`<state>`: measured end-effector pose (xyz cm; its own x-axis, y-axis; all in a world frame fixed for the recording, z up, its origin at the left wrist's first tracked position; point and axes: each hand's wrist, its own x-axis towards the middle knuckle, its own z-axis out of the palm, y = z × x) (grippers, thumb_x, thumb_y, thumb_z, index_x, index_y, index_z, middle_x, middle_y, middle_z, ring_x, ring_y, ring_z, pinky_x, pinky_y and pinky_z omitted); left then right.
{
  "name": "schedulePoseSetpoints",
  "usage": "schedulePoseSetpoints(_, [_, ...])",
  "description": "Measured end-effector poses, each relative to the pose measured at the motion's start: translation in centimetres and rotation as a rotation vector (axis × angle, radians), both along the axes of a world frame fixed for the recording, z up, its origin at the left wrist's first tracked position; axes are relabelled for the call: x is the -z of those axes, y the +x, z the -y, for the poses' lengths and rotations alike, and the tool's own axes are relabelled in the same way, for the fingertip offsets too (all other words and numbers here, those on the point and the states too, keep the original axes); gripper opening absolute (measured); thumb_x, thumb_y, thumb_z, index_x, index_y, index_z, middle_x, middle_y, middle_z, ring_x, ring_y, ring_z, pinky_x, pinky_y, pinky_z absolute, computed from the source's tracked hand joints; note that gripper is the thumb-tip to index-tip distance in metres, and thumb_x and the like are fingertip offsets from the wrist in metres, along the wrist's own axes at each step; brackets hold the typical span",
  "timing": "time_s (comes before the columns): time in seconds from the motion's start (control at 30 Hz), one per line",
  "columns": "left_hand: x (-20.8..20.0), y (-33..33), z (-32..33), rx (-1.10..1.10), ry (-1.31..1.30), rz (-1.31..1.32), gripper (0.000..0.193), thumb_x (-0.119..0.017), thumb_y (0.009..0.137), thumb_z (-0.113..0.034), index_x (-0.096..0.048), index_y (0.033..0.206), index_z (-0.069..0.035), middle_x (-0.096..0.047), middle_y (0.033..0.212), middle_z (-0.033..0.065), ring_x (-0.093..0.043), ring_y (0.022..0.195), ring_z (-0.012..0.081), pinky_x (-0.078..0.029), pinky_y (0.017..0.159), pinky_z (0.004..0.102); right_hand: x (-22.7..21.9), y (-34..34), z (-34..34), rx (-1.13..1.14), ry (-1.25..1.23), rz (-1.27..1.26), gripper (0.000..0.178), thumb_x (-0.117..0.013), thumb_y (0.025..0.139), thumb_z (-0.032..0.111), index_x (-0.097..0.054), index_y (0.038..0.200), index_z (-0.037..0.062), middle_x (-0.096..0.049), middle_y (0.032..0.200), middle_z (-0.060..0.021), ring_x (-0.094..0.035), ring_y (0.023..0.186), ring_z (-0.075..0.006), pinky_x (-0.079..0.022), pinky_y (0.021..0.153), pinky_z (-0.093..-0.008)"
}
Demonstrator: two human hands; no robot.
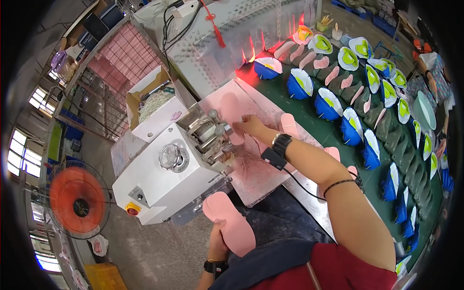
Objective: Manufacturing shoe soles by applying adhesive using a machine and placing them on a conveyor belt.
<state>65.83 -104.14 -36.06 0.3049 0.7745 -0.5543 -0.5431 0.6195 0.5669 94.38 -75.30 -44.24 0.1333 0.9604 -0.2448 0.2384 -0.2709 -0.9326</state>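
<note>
A pair or small stack of pink insoles (231, 227) is gripped in my left hand (218, 244), low in front of my lap, with the thumb lying across the edge. My right hand (251, 127) reaches over the worktable and pinches the edge of another pink insole (229, 107). That insole lies against the metal rollers and feed parts (212, 130) of a white benchtop machine (164, 164), whose head partly hides it. Its surface is pale and dusty. My right fingertips are close to the machine's round knobs.
More pink insoles (288, 124) lie on the dusty pink board (253, 179). To the right, a green conveyor (309, 113) carries several blue-and-white shoe uppers (327, 104) and dark lasts. A box of thread (157, 106) stands behind the machine; an orange fan (79, 205) is at left. Another person (430, 72) is at far right.
</note>
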Motion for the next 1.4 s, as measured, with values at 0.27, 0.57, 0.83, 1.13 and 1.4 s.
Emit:
schedulePoseSetpoints(0.27, [1.1, 1.2, -0.3, -0.043, -0.061, -0.197, 0.047, -0.057, 0.091, -0.024, -0.051, 0.13, 0.002, -0.065, 0.117, 0.0165, -0.065, 0.107, 0.0301, -0.052, 0.095, 0.0413, -6.1, 5.1, 5.7, 0.3, 0.512, -0.135, 0.025, -0.074, 0.087, 0.022, -0.065, 0.093, 0.0002, -0.066, 0.08, -0.0084, -0.064, 0.062, -0.0174, -0.048, 0.055, -0.0301])
schedulePoseSetpoints(0.57, [1.1, 6.3, -2.0, 0.143, -0.04, -0.162, 0.044, -0.056, 0.091, -0.027, -0.054, 0.126, 0.0, -0.065, 0.115, 0.0136, -0.065, 0.103, 0.0274, -0.053, 0.091, 0.0399, -12.3, 20.0, 25.0, 0.261, 1.015, 0.927, 0.026, -0.075, 0.08, 0.007, -0.069, 0.105, 0.0079, -0.067, 0.111, -0.0082, -0.066, 0.098, -0.0275, -0.056, 0.078, -0.0357])
schedulePoseSetpoints(0.83, [0.9, 10.7, -2.7, 0.362, 0.019, 0.008, 0.047, -0.05, 0.091, -0.032, -0.054, 0.126, -0.001, -0.065, 0.112, 0.0144, -0.064, 0.103, 0.0297, -0.052, 0.092, 0.0427, -10.4, 30.0, 36.4, 0.571, 0.646, 1.055, 0.021, -0.077, 0.078, 0.01, -0.067, 0.097, 0.008, -0.064, 0.099, -0.0099, -0.063, 0.09, -0.0289, -0.052, 0.074, -0.0377])
schedulePoseSetpoints(1.13, [2.0, 9.9, -2.1, 0.416, -0.084, -0.306, 0.07, -0.05, 0.093, -0.053, -0.044, 0.144, -0.005, -0.054, 0.139, 0.0164, -0.053, 0.127, 0.0335, -0.041, 0.107, 0.0484, -3.5, 46.5, 40.5, 1.216, -0.192, 0.793, 0.021, -0.062, 0.089, 0.029, -0.067, 0.097, 0.0103, -0.072, 0.08, -0.0166, -0.07, 0.077, -0.0391, -0.054, 0.07, -0.0476])
schedulePoseSetpoints(1.4, [1.8, 10.0, -2.2, 0.402, -0.088, -0.369, 0.066, -0.051, 0.095, -0.049, -0.044, 0.142, -0.004, -0.054, 0.139, 0.017, -0.054, 0.126, 0.0325, -0.043, 0.106, 0.0467, 0.9, 51.6, 34.9, 1.181, -0.199, 0.653, 0.028, -0.066, 0.078, 0.015, -0.068, 0.105, 0.0058, -0.072, 0.094, -0.02, -0.071, 0.089, -0.035, -0.056, 0.081, -0.0431])
